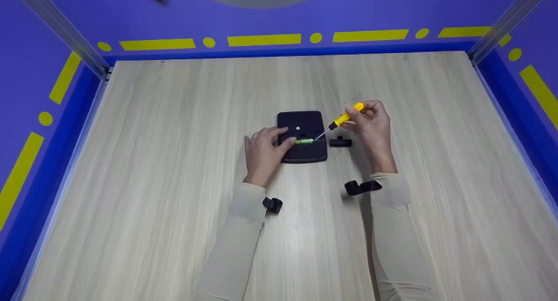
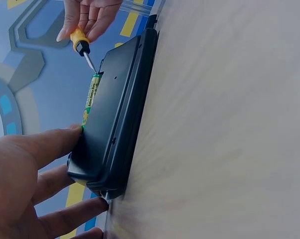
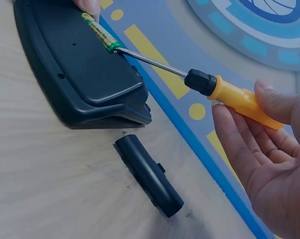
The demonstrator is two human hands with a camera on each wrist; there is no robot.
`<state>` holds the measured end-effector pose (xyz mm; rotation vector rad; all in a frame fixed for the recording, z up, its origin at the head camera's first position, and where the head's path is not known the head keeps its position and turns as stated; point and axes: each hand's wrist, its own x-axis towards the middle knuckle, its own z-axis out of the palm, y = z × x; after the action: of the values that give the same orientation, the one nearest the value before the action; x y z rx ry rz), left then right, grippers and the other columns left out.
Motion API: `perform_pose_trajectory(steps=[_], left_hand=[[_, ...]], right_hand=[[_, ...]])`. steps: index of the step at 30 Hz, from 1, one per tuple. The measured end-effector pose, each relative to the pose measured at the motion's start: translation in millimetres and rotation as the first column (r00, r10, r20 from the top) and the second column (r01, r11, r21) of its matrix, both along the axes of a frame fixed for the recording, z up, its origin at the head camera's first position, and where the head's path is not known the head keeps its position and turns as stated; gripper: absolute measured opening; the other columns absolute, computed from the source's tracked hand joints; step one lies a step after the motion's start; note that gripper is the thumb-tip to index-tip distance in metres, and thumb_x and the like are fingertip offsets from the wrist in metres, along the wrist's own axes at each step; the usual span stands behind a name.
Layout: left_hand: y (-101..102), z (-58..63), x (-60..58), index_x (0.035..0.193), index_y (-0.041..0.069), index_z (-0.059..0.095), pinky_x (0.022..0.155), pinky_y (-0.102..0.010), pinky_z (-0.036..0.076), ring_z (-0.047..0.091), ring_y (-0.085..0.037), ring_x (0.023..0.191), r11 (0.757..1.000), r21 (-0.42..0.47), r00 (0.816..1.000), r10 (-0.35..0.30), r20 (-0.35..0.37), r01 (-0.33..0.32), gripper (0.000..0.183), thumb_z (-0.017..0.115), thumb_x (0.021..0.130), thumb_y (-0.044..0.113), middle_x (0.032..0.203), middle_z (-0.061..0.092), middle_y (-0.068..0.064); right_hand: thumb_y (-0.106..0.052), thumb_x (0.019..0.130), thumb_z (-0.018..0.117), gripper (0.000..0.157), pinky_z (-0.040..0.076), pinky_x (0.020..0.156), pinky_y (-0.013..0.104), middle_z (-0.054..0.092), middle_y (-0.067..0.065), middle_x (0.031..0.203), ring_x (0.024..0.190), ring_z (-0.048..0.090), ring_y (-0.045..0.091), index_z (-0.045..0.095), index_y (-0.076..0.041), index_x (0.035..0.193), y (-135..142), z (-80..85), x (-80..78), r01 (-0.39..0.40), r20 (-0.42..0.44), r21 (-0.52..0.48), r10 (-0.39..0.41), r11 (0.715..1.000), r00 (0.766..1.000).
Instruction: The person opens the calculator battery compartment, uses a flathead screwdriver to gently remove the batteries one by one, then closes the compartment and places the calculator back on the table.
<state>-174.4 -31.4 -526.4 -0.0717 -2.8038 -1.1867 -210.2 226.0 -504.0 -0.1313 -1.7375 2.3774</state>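
Note:
A black flat device [image 1: 303, 153] lies on the table with a slot in its upper face. In that slot sits a green cylindrical battery [image 1: 304, 141]. My left hand [image 1: 264, 155] rests at the device's left side, its thumb touching the battery's left end and its other fingers on or beside the device. Between thumb and fingers, my right hand [image 1: 372, 128] holds a screwdriver [image 3: 239, 102] with a yellow handle. The screwdriver's metal tip meets the battery's right end. To the right of the device lies a separate small black cover [image 3: 149, 174], touched by neither hand.
The wood-grain table [image 1: 174, 161] is bounded by blue panels [image 1: 270, 22] with yellow marks at the back and sides. Black wrist mounts [image 1: 362, 187] stick out from both sleeves, low over the table.

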Motion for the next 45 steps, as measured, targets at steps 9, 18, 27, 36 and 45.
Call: perform_pose_trajectory(steps=[9,18,27,36,45], left_hand=[[-1,-1.6,-0.7,0.130,0.020,0.078,0.125,-0.070,0.011,0.054,-0.033,0.140,1.000,0.000,1.000,0.007,-0.001,-0.007,0.042,0.078,0.097,0.044,0.140,0.068,-0.007],[-1,-1.4,-1.1,0.130,0.020,0.078,0.125,-0.069,0.012,0.055,-0.033,0.139,1.000,-0.014,1.000,0.016,0.006,-0.016,0.042,0.079,0.096,0.045,0.140,0.069,-0.006],[0,-1.7,-1.1,0.131,0.021,0.077,0.125,-0.070,0.013,0.055,-0.032,0.139,1.000,-0.022,1.000,0.015,0.008,-0.015,0.043,0.078,0.096,0.046,0.140,0.069,-0.006],[1,-0.5,-1.3,0.131,0.023,0.078,0.125,-0.068,0.015,0.056,-0.031,0.139,0.999,-0.038,1.000,0.020,0.002,-0.019,0.043,0.077,0.097,0.049,0.141,0.068,-0.004],[2,-0.1,-0.9,0.131,0.023,0.077,0.125,-0.068,0.014,0.056,-0.031,0.139,0.999,-0.040,1.000,0.023,0.005,-0.022,0.043,0.077,0.097,0.049,0.141,0.068,-0.004]], right_hand=[[0.003,0.095,0.077,0.031,0.065,0.074,0.039,0.066,0.014,0.100,0.086,0.072,0.022,0.053,-0.001,0.113,-9,10.7,4.4,0.001,-0.093,0.147,0.012,0.989,0.996],[-0.003,0.094,0.081,0.033,0.064,0.073,0.028,0.066,0.011,0.101,0.088,0.068,0.019,0.055,0.004,0.114,-29,33.6,15.2,0.075,-0.278,0.534,0.091,0.842,0.956],[-0.015,0.097,0.080,0.035,0.064,0.077,0.032,0.071,0.012,0.103,0.094,0.071,0.021,0.057,0.001,0.118,-52,50.6,29.1,0.143,-0.299,0.774,0.157,0.617,0.941],[-0.018,0.098,0.078,0.034,0.064,0.077,0.036,0.066,0.016,0.108,0.096,0.071,0.026,0.059,0.002,0.118,-69,51.2,33.6,0.194,-0.341,0.809,0.174,0.555,0.924],[-0.017,0.097,0.079,0.034,0.064,0.078,0.036,0.065,0.016,0.110,0.096,0.071,0.025,0.058,0.001,0.117,-69,48.0,32.3,0.200,-0.337,0.806,0.156,0.557,0.929]])
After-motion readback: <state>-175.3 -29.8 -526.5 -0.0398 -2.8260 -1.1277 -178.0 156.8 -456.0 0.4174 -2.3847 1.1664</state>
